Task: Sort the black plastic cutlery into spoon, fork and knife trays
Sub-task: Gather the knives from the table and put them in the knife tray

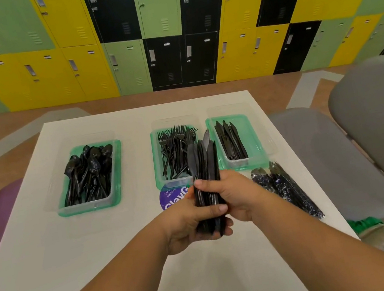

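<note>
Held upright over the near middle of the white tabletop (50, 245): a thick bundle of knives (203, 168), clasped from both sides. Left hand (191, 224) curled round the handle ends from below, thumb laid across the front; right hand (232, 197) wrapped round the same bundle slightly higher, fingers closed on it. Both grips low on the handles, blades fanning out loose above and pointing away (tips overlapping the fork tray in view).

Likely trouble: an untidy bundle, gripped only at the bottom, liable to splay and shed a knife onto the tabletop or, worse, into the wrong tray on the way across. Risk raised by the blades' uneven heights.

Just right of the hands, flat on the tabletop: a clear packet of more cutlery (287, 188), not yet sorted. Just beyond the hands, a purple round sticker (171, 195). Farther off, three green-rimmed trays: spoon tray (64, 207) left, fork tray (155, 151) middle, knife tray (251, 135) right, the apparent destination. Beyond, a wall of lockers (165, 22).
</note>
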A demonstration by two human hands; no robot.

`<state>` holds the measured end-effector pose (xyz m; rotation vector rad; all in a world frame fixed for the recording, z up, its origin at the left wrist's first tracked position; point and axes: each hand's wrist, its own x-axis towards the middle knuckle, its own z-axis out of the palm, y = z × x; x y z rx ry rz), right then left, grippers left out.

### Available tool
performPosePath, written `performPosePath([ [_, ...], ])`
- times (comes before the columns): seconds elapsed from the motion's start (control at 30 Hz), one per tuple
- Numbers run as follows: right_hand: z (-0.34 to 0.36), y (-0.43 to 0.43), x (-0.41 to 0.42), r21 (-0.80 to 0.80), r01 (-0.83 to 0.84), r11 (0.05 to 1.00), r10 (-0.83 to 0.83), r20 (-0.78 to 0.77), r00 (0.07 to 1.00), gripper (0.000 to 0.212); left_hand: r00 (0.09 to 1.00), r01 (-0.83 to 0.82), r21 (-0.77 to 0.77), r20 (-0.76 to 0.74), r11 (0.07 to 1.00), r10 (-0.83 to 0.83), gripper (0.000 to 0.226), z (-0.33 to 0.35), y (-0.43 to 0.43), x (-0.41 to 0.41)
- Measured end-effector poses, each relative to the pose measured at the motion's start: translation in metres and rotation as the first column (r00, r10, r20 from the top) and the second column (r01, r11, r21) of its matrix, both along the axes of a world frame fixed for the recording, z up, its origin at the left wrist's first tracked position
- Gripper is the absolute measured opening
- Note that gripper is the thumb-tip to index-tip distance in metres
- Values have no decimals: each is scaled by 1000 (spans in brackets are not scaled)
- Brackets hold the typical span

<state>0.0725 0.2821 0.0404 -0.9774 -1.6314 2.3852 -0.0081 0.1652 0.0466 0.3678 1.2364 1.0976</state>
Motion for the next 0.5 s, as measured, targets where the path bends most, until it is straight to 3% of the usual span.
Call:
performPosePath([
  [0.13,11,53,-17,2,137,991,-137,23,990,7,993,-111,-42,-47,993,109,34,-9,9,-23],
  [0.33,5,153,-48,201,334,921,-363,125,923,6,890,-416,-63,-232,907,392,23,-28,14,-62],
  [0.5,-21,185,-72,382,228,896,-344,269,900,9,816,-515,-47,-332,856,473,17,-44,7,-77],
])
